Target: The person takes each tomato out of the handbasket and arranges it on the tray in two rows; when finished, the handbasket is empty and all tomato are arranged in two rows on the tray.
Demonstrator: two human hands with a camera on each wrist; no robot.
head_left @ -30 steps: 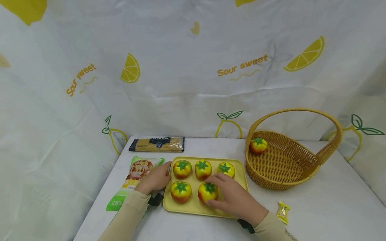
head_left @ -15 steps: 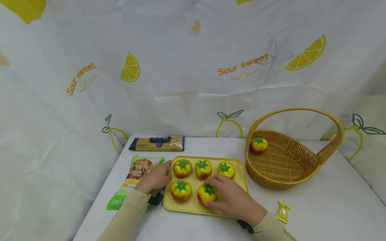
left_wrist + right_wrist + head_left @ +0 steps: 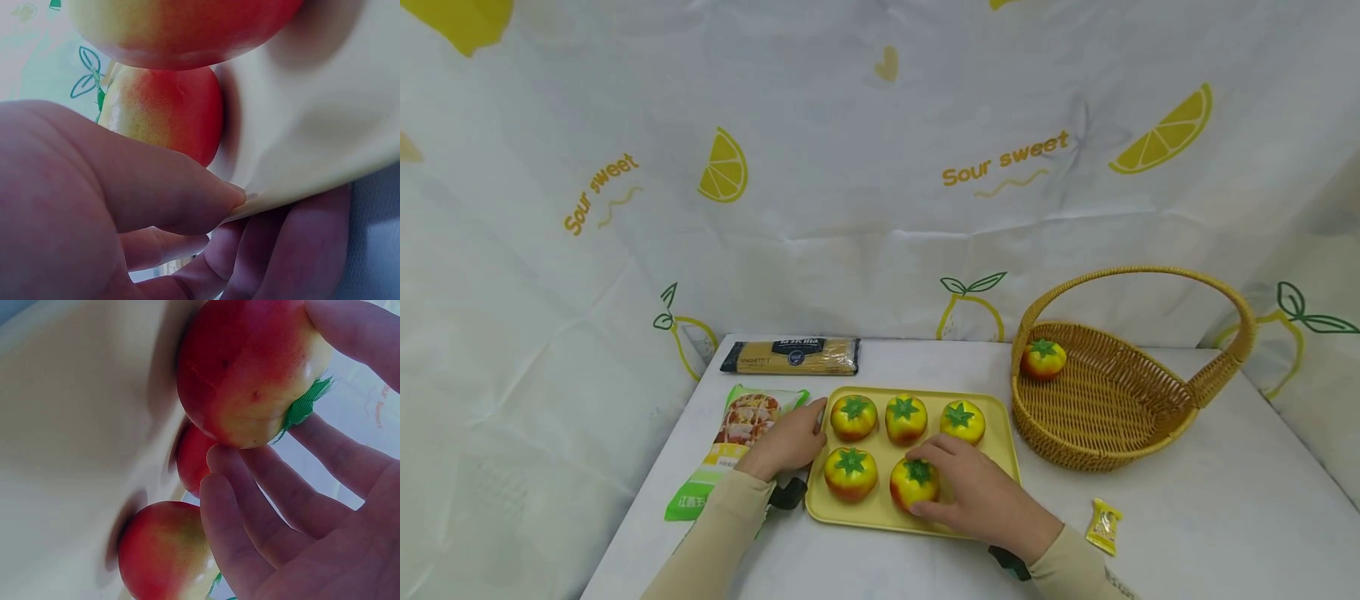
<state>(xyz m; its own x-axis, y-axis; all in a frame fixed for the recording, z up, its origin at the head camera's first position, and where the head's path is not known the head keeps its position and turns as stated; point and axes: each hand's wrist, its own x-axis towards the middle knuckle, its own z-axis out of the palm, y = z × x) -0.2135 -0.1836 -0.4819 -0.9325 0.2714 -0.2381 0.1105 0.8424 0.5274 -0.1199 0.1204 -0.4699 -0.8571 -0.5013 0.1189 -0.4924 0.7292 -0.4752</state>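
Note:
A pale yellow tray (image 3: 880,518) carries several yellow-and-red tomatoes with green star-shaped leaves. My left hand (image 3: 788,442) pinches the tray's left rim; in the left wrist view the thumb (image 3: 206,200) lies on top and fingers curl beneath. My right hand (image 3: 981,492) grips the front-row tomato (image 3: 913,487) on the right, thumb on its near side and fingers at its far side. In the right wrist view this tomato (image 3: 244,369) sits close to the tray surface, with other tomatoes beyond it. Another tomato (image 3: 851,473) rests to its left.
A wicker basket (image 3: 1075,458) with a tall handle stands at the right, one tomato (image 3: 1043,360) inside. A small yellow wrapped candy (image 3: 1104,527) lies in front of it. Behind the tray is a spaghetti pack (image 3: 793,357); a green-and-white food bag (image 3: 715,471) lies left, partly under the left arm.
The right hand and the tomato it grips have shifted very slightly left on the tray. The left hand keeps its place at the rim.

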